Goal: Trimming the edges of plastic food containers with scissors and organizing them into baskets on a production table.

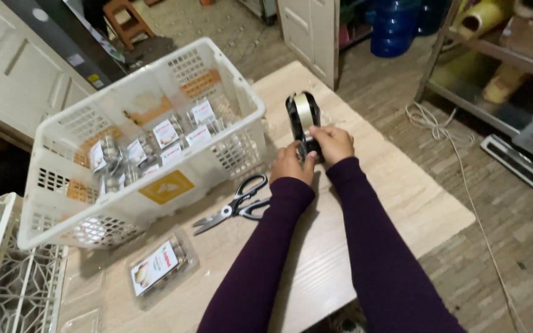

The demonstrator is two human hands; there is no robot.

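A black tape dispenser (300,117) with a pale roll of tape stands on the wooden table (396,197). My left hand (291,165) grips its near lower end. Fingers of my right hand (333,143) pinch at the dispenser's front, where the tape comes off. Both arms wear dark purple sleeves. Black-handled scissors (234,208) lie shut on the table just left of my left forearm.
A white plastic crate (131,148) holding several small labelled clear packs stands at the left. One clear labelled pack (160,266) lies on the table near the front. A white wire rack (7,277) is at far left. A cable (464,179) runs across the floor at right.
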